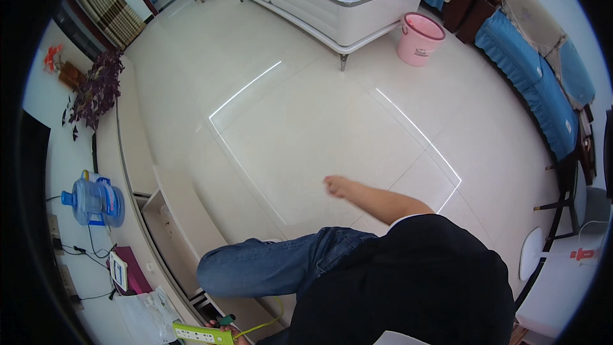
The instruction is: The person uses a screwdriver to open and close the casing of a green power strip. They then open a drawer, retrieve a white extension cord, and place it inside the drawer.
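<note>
At the bottom left, my left hand (240, 338) is closed around a lime-green power strip (203, 333) with white sockets. A dark green object (225, 320), too small to tell its kind, sits by those fingers. From the strip a yellow-green cord (263, 324) runs up beside my bent, jeans-clad leg. My right hand (336, 186) hangs over the tiled floor with its fingers curled in, slightly blurred, and nothing shows in it. An open drawer (182, 233) of the long low cabinet lies just beyond my knee.
On the cabinet (131, 121) stand a blue water jug (96, 201), a purple-leaved plant (99, 92), a white-framed device (119, 271) and a clear plastic bag (143, 313). A white coffee table (300, 9) and a pink bin (420, 41) are ahead. A blue-covered sofa (530, 76) lines the right.
</note>
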Available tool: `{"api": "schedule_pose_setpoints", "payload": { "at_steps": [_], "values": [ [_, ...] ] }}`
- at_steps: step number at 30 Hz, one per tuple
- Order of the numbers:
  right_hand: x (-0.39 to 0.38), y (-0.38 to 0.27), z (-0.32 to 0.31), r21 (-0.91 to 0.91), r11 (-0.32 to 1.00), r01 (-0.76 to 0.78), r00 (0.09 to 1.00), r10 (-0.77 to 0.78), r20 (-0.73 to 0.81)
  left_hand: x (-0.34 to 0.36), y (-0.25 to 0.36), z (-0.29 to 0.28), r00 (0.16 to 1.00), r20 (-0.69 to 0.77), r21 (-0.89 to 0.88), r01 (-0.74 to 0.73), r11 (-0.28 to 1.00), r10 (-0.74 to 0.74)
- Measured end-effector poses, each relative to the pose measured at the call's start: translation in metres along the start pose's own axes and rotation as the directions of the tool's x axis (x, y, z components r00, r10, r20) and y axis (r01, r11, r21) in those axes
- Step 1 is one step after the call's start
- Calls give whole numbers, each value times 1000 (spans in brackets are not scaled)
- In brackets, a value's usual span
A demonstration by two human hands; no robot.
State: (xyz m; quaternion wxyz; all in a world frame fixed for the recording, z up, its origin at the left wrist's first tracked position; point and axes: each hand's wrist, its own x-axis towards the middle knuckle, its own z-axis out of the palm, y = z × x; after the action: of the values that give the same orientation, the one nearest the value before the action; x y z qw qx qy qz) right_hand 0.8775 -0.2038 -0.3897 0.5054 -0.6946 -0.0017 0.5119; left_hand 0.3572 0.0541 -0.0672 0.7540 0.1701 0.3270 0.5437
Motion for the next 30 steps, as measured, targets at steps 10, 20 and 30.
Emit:
{"api": "schedule_pose_setpoints", "payload": {
  "at_steps": [10,20,30],
  "values": [
    [-101,-166,-150,222,912,344,736,-116,-667,21,1,-9,993,29,-27,115,993,-114],
    [-203,-163,206,144,958,249,766,-285,576,-4,13,7,997,-74,-34,13,999,-15],
    [-153,-170,114,87,994,59,940,-85,330,-28,-7,23,997,39,39,-62,997,60]
  ]
}}
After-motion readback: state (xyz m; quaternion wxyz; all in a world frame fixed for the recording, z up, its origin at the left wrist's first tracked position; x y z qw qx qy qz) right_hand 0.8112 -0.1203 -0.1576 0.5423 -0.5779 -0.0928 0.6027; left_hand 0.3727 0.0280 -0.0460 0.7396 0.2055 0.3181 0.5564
